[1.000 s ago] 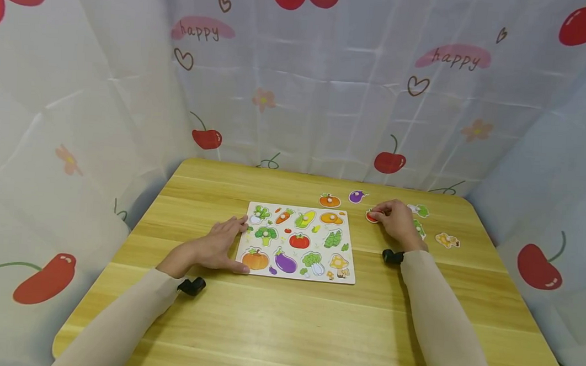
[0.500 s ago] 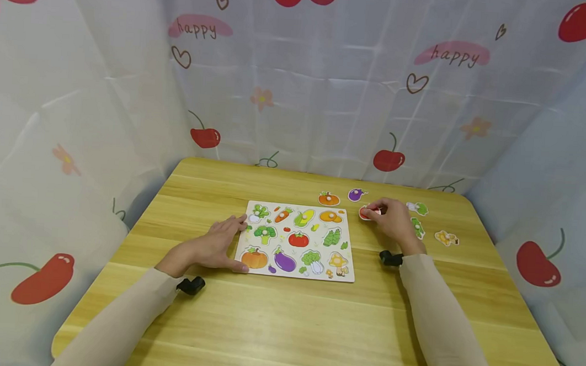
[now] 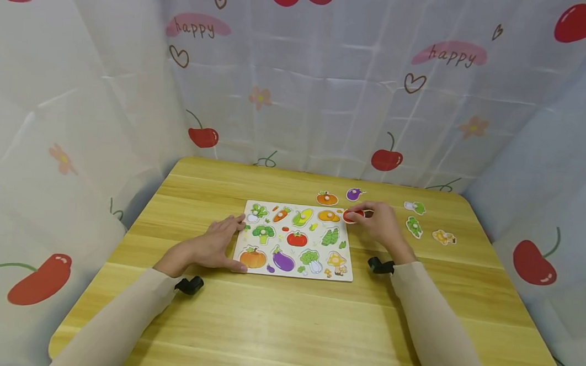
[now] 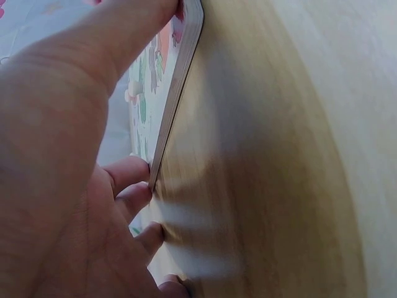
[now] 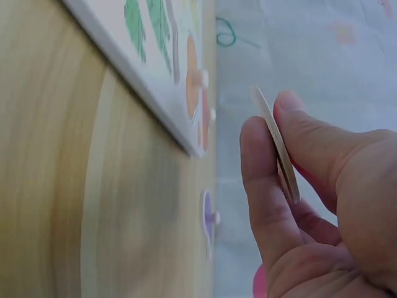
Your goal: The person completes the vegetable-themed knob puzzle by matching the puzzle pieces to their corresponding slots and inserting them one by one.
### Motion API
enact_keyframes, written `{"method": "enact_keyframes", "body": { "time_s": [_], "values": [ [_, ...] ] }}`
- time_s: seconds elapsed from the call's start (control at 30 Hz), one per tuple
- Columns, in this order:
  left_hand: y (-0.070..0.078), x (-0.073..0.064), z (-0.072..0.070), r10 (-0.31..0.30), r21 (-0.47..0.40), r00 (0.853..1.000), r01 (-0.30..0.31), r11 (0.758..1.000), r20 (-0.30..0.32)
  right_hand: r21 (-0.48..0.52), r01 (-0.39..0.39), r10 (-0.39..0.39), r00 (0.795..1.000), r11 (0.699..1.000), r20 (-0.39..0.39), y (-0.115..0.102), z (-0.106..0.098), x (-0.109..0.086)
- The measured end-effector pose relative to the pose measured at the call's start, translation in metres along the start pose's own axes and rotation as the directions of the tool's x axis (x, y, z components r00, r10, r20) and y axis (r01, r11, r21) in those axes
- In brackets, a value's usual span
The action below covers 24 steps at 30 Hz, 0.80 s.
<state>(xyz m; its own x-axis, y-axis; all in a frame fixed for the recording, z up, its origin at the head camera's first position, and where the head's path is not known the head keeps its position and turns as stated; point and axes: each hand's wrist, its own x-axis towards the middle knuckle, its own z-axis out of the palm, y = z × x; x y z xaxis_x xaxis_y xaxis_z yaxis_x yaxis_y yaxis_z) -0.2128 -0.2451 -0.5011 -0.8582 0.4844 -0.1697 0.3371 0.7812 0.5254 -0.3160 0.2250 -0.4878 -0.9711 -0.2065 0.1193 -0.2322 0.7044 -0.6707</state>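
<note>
My right hand (image 3: 382,226) pinches a red tomato puzzle piece (image 3: 352,216) between thumb and fingers, just off the puzzle board's right edge near its far corner. In the right wrist view the piece (image 5: 282,152) is edge-on and held clear of the table. My left hand (image 3: 212,246) rests at the board's left side, with the thumb on the near corner and fingers along the edge. The vegetable puzzle board (image 3: 314,246) lies flat; a printed tomato slot (image 3: 297,239) sits mid-board. Knobbed pieces, such as the orange one (image 5: 192,77), are seated in the far row.
Loose on the table behind the board are a pumpkin piece (image 3: 327,198) and an eggplant piece (image 3: 354,194). To the right lie a bok choy piece (image 3: 414,207), a green pod piece (image 3: 414,227) and a mushroom piece (image 3: 444,237). A printed curtain (image 3: 316,123) surrounds the table (image 3: 265,325).
My right hand has lifted the tomato piece and carried it left to the board's right edge, uncovering the green pieces behind it. The left hand stays in place.
</note>
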Motion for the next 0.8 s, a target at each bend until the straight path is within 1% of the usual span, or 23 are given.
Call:
{"method": "enact_keyframes", "body": {
  "time_s": [0.2,0.37,0.53,0.63,0.8],
  "values": [
    [0.001,0.000,-0.001,0.002,-0.002,1.000,-0.002,1.000,0.002,0.056,0.053,-0.053,0.999,0.997,0.006,-0.012,0.007,-0.005],
    [0.001,0.000,-0.001,0.002,-0.008,1.000,-0.002,1.000,0.007,0.101,0.057,-0.062,0.997,0.993,0.048,-0.019,0.018,-0.009],
    [0.001,-0.001,-0.001,0.004,-0.010,1.000,-0.004,1.000,0.004,0.098,0.063,-0.071,0.994,0.993,0.079,-0.029,0.028,-0.014],
    [0.000,-0.001,-0.001,0.006,-0.010,1.000,-0.006,1.000,0.001,0.080,0.078,-0.085,0.992,0.994,0.093,-0.036,0.034,-0.016],
    [0.000,-0.001,0.000,0.012,-0.009,1.000,-0.012,1.000,0.001,0.058,0.126,-0.132,0.985,0.990,0.108,-0.048,0.042,-0.019]
  ]
}}
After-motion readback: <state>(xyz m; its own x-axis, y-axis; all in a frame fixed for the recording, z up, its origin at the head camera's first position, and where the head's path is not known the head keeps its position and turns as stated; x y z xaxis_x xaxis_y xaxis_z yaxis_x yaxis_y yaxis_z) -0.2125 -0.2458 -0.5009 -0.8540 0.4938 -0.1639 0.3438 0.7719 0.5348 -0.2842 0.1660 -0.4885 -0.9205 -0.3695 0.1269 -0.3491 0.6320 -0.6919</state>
